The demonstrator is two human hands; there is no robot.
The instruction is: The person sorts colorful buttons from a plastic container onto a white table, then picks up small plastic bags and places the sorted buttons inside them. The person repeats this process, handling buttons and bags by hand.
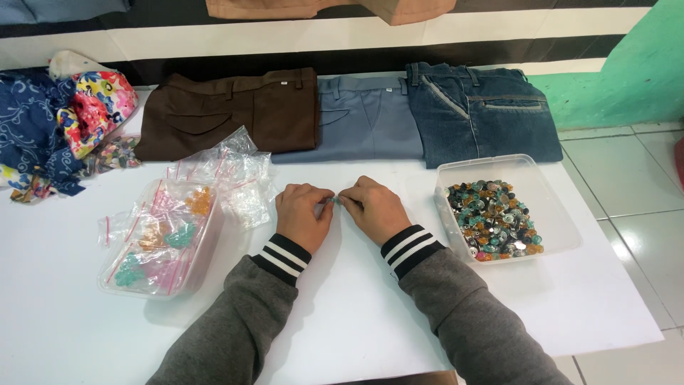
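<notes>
My left hand and my right hand meet at the middle of the white table, fingertips pinched together on a small clear plastic bag with something teal inside; most of it is hidden by my fingers. To the right stands a clear plastic tub holding several teal, orange, black and silver buttons. On the left, a second clear tub contains small zip bags filled with orange and teal buttons.
A pile of empty small zip bags lies behind the left tub. Folded brown trousers, grey trousers and blue jeans line the table's far edge. Patterned fabrics are heaped at far left. Tiled floor lies to the right.
</notes>
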